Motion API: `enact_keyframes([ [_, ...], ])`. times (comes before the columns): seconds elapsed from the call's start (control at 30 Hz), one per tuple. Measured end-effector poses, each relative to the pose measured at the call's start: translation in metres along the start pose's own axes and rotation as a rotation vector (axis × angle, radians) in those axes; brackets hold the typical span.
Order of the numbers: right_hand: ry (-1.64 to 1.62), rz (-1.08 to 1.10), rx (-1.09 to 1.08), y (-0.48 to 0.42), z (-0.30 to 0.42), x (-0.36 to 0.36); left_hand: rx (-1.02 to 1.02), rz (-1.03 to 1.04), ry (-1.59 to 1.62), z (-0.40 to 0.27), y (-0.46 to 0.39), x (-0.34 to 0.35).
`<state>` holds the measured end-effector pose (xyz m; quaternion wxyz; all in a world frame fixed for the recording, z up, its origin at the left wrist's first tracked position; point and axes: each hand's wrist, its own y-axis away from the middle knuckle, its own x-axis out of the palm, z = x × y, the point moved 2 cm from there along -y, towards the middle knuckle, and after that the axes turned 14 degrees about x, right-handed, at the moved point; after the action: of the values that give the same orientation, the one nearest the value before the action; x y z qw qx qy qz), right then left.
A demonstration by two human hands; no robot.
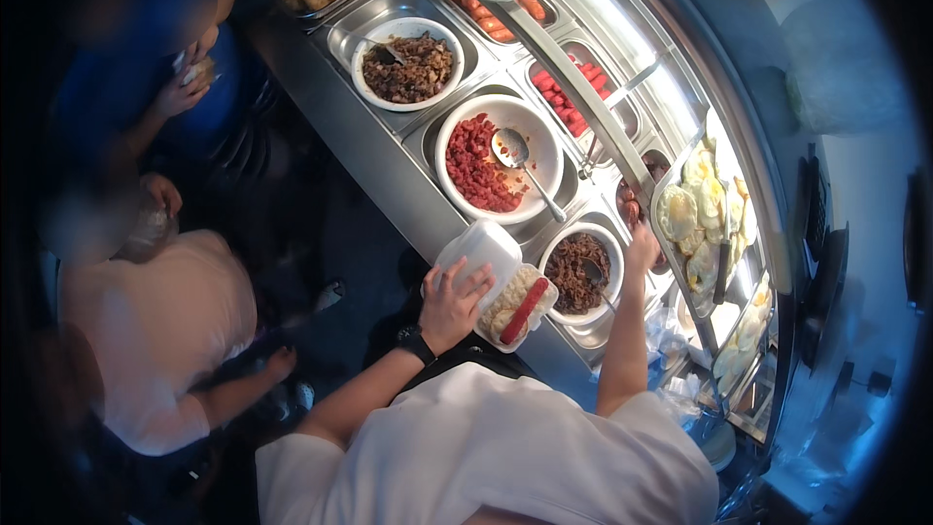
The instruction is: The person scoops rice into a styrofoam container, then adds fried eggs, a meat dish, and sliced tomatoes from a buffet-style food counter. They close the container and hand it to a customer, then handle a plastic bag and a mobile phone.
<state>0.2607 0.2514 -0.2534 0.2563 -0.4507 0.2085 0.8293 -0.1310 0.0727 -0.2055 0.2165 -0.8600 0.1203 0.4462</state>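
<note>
My left hand [455, 302] grips a white foam clamshell box [477, 255], its fingers spread over the raised lid. The box's open half holds white rice [503, 302] with one long red sausage [525, 311] lying across it. My right hand [643, 248] reaches to a steel pan of short dark-red sausages [630, 203], under the metal bar of the display case. Its fingertips are partly hidden, so whether they pinch a sausage is unclear. Just left of my right forearm sits a white bowl of shredded brown meat [576, 270] with a spoon in it.
A larger bowl of diced red meat [474, 160] holds a spoon [514, 149]; behind it is a bowl of chopped brown meat [408, 69]. Fried eggs [700, 211] lie on a raised tray by the curved glass. Red hot dogs [568, 91] fill another pan. People [160, 335] stand at left.
</note>
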Motion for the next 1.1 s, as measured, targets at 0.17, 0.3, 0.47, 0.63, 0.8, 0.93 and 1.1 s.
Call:
enact_keyframes([
  [0.17, 0.271, -0.183, 0.209, 0.036, -0.049, -0.058, -0.014, 0.097, -0.049, -0.004, -0.001, 0.000],
  [0.3, 0.020, 0.080, -0.303, 0.085, 0.049, -0.058, -0.216, -0.078, -0.039, -0.003, 0.007, 0.014],
  [0.47, 0.069, 0.916, -1.194, 0.189, 0.164, 0.005, -0.523, -0.273, 0.020, -0.010, 0.013, 0.015],
  [0.63, 0.613, 0.854, -1.703, 0.220, 0.188, 0.071, -0.633, -0.448, 0.072, -0.015, 0.024, 0.024],
  [0.8, 0.819, 0.814, -1.811, 0.234, 0.205, 0.078, -0.754, -0.668, 0.400, -0.011, 0.060, 0.048],
  [0.93, 0.921, 0.788, -1.857, 0.238, 0.214, 0.076, -1.057, -0.776, 1.083, -0.015, 0.083, 0.052],
  [1.1, 1.006, 0.943, -1.786, 0.238, 0.220, 0.081, -1.170, -0.748, 1.196, -0.016, 0.099, 0.053],
])
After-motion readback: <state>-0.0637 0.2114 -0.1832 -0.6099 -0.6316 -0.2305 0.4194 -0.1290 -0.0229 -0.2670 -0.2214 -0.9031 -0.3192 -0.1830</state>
